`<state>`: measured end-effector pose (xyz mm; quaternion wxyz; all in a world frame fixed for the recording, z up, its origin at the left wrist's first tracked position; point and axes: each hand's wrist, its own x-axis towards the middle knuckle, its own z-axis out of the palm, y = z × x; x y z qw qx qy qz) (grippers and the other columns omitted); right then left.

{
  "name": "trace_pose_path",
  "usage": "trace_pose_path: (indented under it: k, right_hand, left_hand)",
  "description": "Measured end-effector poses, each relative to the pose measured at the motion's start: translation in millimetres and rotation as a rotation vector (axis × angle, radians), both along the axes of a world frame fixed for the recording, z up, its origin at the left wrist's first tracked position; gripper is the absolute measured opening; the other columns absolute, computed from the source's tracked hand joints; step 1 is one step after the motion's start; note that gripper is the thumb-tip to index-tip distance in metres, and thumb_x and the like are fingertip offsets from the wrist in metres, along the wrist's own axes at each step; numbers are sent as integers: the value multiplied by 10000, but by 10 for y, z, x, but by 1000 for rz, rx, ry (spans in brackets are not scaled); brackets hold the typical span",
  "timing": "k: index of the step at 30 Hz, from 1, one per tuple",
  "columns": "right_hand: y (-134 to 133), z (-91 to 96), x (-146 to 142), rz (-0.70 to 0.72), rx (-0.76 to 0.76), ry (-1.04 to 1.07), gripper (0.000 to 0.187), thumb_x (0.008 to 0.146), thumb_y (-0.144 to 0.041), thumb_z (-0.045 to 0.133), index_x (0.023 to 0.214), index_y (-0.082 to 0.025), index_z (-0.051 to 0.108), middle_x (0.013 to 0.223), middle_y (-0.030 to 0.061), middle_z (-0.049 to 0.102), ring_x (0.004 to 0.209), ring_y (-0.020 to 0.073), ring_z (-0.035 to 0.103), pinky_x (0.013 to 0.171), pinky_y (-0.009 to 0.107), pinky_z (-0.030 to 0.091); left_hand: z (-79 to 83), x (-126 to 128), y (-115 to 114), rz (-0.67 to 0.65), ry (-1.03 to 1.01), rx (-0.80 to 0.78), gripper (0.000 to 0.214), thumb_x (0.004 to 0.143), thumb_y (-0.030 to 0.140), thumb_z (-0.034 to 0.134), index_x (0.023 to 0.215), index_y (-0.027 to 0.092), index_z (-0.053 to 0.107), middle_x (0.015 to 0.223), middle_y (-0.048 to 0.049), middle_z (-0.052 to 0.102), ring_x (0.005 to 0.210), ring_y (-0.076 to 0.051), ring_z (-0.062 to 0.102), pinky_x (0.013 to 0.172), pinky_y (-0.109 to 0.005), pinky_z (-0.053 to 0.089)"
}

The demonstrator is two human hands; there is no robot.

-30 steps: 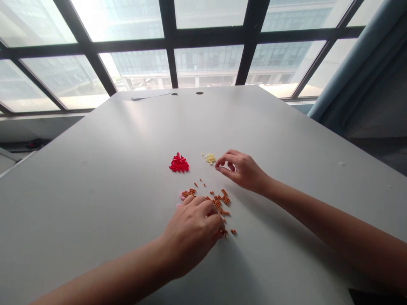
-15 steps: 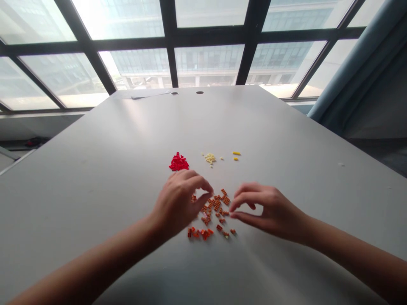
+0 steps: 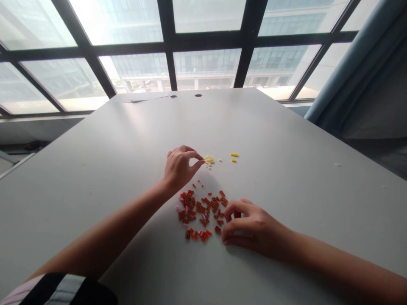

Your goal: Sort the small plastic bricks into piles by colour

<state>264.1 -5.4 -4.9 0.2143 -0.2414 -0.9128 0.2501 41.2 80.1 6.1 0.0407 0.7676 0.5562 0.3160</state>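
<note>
My left hand (image 3: 180, 165) is stretched out over the grey table (image 3: 95, 169), thumb and forefinger pinched together right beside a small pile of pale yellow bricks (image 3: 209, 159). What the pinch holds is too small to see. It hides the red pile behind it. My right hand (image 3: 251, 228) rests on the table with its fingers curled, at the right edge of a scatter of orange-brown bricks (image 3: 200, 209). A few pink pieces (image 3: 178, 207) lie at the scatter's left side.
Two brighter yellow bricks (image 3: 234, 156) lie right of the pale pile. Two round cable holes (image 3: 186, 95) and a flat sheet (image 3: 140, 97) sit at the table's far edge, under big windows. A blue-grey curtain (image 3: 356, 72) hangs at the right.
My left hand has gone from the orange scatter up to the pale yellow pile, covering the red pile. My right hand came back from the pale pile to the scatter's right edge.
</note>
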Motion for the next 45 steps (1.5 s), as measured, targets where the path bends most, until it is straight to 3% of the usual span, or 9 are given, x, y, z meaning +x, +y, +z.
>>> trace_pose_path:
  k: [4,7,10,15,23,28,35,40,45]
  right_hand:
    - [76,66,-19,-46,-45,83,190,874,-328,585,792,-192,690,848,60,605,718,116,566,700,247,450]
    - [321,74,-98,-177,-35,158,178,877,-316,580,811,-165,644,825,52,635,617,95,547,627,222,455]
    - [685,11,-231,-320,78,159,131,851,-281,617,802,-162,641,732,26,657,622,114,576,645,236,454]
    - [1057,-52,-372,-431,257,90,138,841,-158,593,943,-169,685,946,75,718,798,176,653,805,326,463]
    - [602,35,-322,-179,196,89,139,851,-142,582,892,-190,706,881,49,736,823,162,660,778,293,455]
    - [401,11,-517,-66,168,54,103,864,-217,603,880,-206,704,896,50,730,834,157,648,791,305,418]
    - [525,-23,-836,-127,173,24,110,846,-175,608,885,-172,712,909,80,707,855,181,622,826,319,444]
    - [529,8,-795,-129,100,-45,89,814,-143,632,828,-158,719,855,77,683,807,174,610,792,298,463]
    - [450,77,-713,-175,42,-117,66,791,-118,643,796,-155,696,847,71,657,794,164,599,750,275,463]
  left_hand:
    - [38,-214,-246,-58,0,17,85,816,263,643,808,220,716,949,-54,669,892,-201,608,866,-411,450]
    - [32,-323,-469,-96,42,19,90,819,268,638,787,210,700,923,-52,675,890,-205,615,858,-413,465]
    - [3,-376,-664,-119,81,6,99,838,278,611,848,213,685,952,-54,675,885,-204,626,832,-400,486]
    - [-58,-441,-881,-158,151,23,138,880,261,536,921,222,662,984,-54,662,886,-195,627,809,-367,502]
    - [-101,-516,-842,-135,127,-78,158,875,238,526,945,204,664,933,-59,648,867,-194,618,792,-344,498]
    - [-64,-475,-774,-140,94,-173,135,838,216,539,854,217,674,863,-36,618,809,-175,612,748,-311,497]
    - [-50,-557,-784,-154,15,-217,149,846,282,529,838,205,657,809,-22,613,712,-141,604,685,-270,495]
    - [-59,-605,-776,-157,7,-255,153,839,268,528,885,207,660,819,-20,593,694,-130,594,685,-262,492]
    - [-71,-555,-760,-155,29,-235,125,814,176,506,771,186,622,791,-23,580,699,-140,576,655,-256,474]
